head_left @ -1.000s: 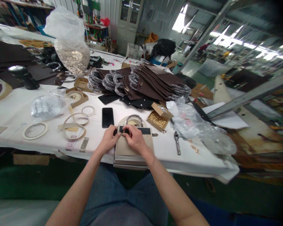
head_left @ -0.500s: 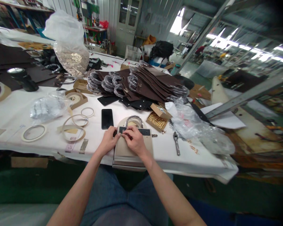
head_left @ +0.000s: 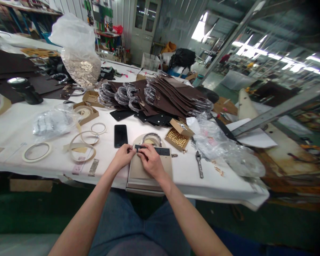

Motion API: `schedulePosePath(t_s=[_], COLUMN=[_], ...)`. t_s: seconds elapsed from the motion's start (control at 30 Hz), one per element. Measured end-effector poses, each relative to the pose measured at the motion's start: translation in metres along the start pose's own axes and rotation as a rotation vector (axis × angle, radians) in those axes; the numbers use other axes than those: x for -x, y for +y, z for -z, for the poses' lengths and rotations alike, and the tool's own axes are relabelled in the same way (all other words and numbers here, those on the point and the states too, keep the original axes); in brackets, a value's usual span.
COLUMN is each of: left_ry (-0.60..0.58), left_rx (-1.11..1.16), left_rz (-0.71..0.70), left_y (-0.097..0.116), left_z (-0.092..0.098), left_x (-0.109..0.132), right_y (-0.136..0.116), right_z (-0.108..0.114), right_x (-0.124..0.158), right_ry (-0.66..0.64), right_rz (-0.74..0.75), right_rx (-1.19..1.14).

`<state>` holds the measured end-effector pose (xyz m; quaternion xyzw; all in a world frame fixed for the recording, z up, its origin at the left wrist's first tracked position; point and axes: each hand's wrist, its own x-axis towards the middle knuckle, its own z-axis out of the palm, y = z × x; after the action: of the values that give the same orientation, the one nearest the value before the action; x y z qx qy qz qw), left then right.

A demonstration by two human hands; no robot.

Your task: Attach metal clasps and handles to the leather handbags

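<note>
A beige bag (head_left: 149, 174) lies flat at the table's front edge, with a black strip (head_left: 160, 151) across its top and a wrapped handle (head_left: 150, 137) curling behind it. My left hand (head_left: 122, 156) is closed in a pinch at the strip's left end. My right hand (head_left: 150, 161) rests on the bag, fingers pinched on the strip near its middle. A black phone (head_left: 121, 135) lies just beyond my left hand.
A pile of brown bags (head_left: 165, 96) with wrapped handles fills the middle of the white table (head_left: 13, 124). An open box of gold studs (head_left: 177, 135), pliers (head_left: 198, 164), crumpled plastic (head_left: 218, 145), tape rings (head_left: 82, 142) and a big bag of metal pieces (head_left: 81, 67) lie around.
Both hands stay at the black strip; my right fingers have shifted slightly along it. The view has drifted a little.
</note>
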<state>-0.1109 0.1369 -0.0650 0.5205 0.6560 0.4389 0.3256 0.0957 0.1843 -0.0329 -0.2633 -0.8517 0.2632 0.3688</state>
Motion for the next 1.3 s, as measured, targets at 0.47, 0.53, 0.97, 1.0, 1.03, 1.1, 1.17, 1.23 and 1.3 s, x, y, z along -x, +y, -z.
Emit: schedulePosePath(t_s=[0.47, 0.53, 0.97, 1.0, 1.03, 1.1, 1.17, 1.23, 1.3], left_ry=[0.087, 0.086, 0.067, 0.067, 0.066, 0.062, 0.067, 0.075, 0.075], left_rx=[-0.232, -0.215, 0.021, 0.028, 0.033, 0.038, 0.031, 0.021, 0.015], left_rz=[0.219, 0.215, 0.15, 0.146, 0.143, 0.137, 0.138, 0.137, 0.133], left_y=[0.024, 0.023, 0.009, 0.01, 0.011, 0.011, 0.011, 0.009, 0.007], left_z=[-0.013, -0.012, -0.005, -0.004, -0.004, -0.004, -0.005, -0.007, -0.008], left_x=[-0.006, -0.006, -0.003, -0.003, -0.003, -0.003, -0.003, -0.003, -0.004], right_y=[0.005, 0.006, 0.011, 0.011, 0.011, 0.011, 0.01, 0.009, 0.008], right_z=[0.002, 0.002, 0.003, 0.003, 0.003, 0.004, 0.005, 0.005, 0.005], right_x=[-0.007, -0.007, -0.005, -0.005, -0.005, -0.005, -0.005, -0.006, -0.006], right_ry=[-0.115, -0.117, -0.118, -0.117, -0.116, -0.113, -0.088, -0.049, -0.018], right_rz=[-0.052, -0.059, -0.051, -0.052, -0.06, -0.099, -0.143, -0.145, -0.107], right_rx=[0.013, 0.025, 0.004, -0.001, -0.009, -0.04, -0.071, -0.078, -0.061])
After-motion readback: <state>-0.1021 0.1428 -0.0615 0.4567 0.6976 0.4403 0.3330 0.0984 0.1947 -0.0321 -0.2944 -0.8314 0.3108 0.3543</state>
